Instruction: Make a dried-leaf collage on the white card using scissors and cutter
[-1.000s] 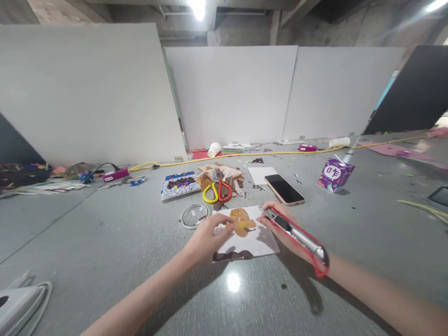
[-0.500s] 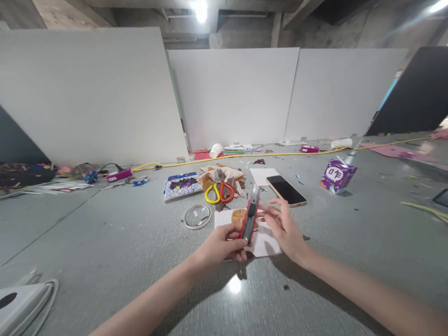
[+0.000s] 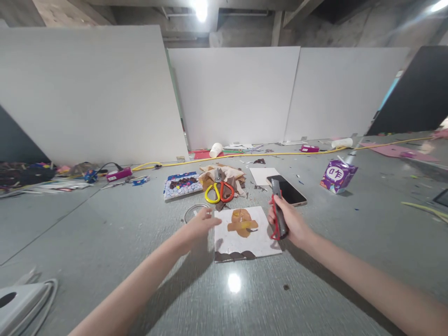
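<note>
Right hand (image 3: 294,222): grasps cutter (image 3: 280,220), seemingly readying it
Left hand (image 3: 198,227): empty, loose
Card (image 3: 259,243) between hands: likely needs steadying next

Cutter (image 3: 279,214) in right hand (image 3: 292,221)

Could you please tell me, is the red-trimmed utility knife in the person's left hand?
No, the right hand grips the utility knife, while the left hand is near the small white board's left edge.
</note>
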`<state>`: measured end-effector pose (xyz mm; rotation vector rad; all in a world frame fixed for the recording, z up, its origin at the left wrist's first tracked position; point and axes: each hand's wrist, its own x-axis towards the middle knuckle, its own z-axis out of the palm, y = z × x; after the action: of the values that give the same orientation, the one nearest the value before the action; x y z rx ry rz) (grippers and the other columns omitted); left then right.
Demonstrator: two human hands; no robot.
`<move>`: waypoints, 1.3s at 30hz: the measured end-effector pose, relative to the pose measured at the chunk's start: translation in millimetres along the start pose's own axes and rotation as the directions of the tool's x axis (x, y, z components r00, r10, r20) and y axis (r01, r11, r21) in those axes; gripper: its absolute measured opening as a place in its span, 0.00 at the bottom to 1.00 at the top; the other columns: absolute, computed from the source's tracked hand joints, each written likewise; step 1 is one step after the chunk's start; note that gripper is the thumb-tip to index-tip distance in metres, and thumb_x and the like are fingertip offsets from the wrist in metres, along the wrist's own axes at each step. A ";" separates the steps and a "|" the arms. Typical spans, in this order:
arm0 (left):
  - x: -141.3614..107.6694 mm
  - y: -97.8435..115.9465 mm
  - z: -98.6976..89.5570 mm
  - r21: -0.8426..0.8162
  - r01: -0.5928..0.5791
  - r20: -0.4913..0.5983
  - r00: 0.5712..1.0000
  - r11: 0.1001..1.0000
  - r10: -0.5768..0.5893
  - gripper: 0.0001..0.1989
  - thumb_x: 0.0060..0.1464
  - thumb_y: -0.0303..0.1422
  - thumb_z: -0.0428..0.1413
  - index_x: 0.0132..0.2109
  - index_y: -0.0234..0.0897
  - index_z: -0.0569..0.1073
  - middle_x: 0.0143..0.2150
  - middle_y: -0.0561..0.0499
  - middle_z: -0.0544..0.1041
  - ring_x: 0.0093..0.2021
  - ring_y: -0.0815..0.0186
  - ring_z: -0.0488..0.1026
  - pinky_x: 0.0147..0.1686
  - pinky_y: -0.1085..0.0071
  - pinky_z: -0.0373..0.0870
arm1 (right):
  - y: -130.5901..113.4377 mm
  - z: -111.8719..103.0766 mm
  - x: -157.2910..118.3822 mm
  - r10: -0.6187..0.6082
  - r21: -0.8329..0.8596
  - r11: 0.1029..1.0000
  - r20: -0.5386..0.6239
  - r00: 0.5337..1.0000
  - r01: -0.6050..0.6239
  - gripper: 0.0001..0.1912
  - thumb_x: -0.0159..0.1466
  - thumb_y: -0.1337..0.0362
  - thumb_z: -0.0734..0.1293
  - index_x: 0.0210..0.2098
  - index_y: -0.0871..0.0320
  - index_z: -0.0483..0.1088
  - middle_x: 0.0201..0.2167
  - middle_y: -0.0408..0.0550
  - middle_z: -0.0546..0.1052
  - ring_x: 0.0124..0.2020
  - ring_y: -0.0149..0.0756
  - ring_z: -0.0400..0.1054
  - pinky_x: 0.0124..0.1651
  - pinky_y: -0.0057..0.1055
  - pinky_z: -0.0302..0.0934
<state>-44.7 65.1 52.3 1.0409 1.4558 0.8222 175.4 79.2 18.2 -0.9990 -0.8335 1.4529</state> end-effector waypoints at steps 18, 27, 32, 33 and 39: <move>13.0 -1.1 -7.2 -0.257 0.122 0.115 0.989 0.959 -0.095 0.07 0.38 0.27 0.54 0.26 0.36 0.61 0.26 0.55 0.68 0.26 0.73 0.67 0.27 0.77 0.63 | 13.5 -8.7 2.4 0.096 -0.160 0.985 0.168 0.981 -0.069 0.13 0.54 0.52 0.61 0.25 0.56 0.57 0.07 0.33 0.60 0.08 0.26 0.53 0.10 0.22 0.49; 11.3 -6.6 -2.9 -0.008 0.033 0.084 0.996 0.999 -0.033 0.16 0.38 0.24 0.55 0.36 0.35 0.59 0.22 0.59 0.65 0.21 0.75 0.64 0.24 0.77 0.59 | 14.4 -7.8 -1.2 0.074 -0.139 0.989 0.197 0.977 -0.047 0.11 0.52 0.58 0.64 0.27 0.57 0.58 0.11 0.34 0.62 0.12 0.24 0.56 0.16 0.22 0.51; 13.1 -13.5 -3.2 0.210 -0.066 0.093 0.995 0.975 0.047 0.22 0.34 0.23 0.55 0.40 0.35 0.58 0.18 0.63 0.61 0.19 0.72 0.63 0.21 0.77 0.57 | 15.6 -9.7 -0.8 0.059 -0.130 0.991 0.252 0.966 -0.027 0.13 0.51 0.59 0.65 0.27 0.56 0.56 0.14 0.33 0.62 0.16 0.23 0.57 0.19 0.21 0.51; 14.4 -14.5 -4.1 0.255 -0.085 0.107 0.993 0.963 0.060 0.21 0.35 0.24 0.54 0.40 0.35 0.58 0.18 0.63 0.62 0.20 0.72 0.64 0.21 0.77 0.57 | 14.7 -10.6 0.6 0.045 -0.135 0.991 0.245 0.968 -0.012 0.13 0.51 0.59 0.65 0.27 0.56 0.55 0.15 0.33 0.63 0.16 0.24 0.57 0.20 0.22 0.51; 19.0 -14.9 -13.5 0.530 -0.210 0.191 0.973 0.822 0.126 0.18 0.38 0.28 0.53 0.41 0.35 0.64 0.19 0.58 0.68 0.21 0.67 0.68 0.22 0.74 0.60 | -0.7 -25.5 19.6 -0.129 -0.510 0.841 0.135 0.982 0.181 0.12 0.56 0.54 0.60 0.25 0.56 0.57 0.18 0.37 0.66 0.17 0.27 0.60 0.23 0.26 0.53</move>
<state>-60.4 78.0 33.5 1.6495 1.5204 0.4309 199.0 97.7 6.3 -1.2322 -1.3972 1.1593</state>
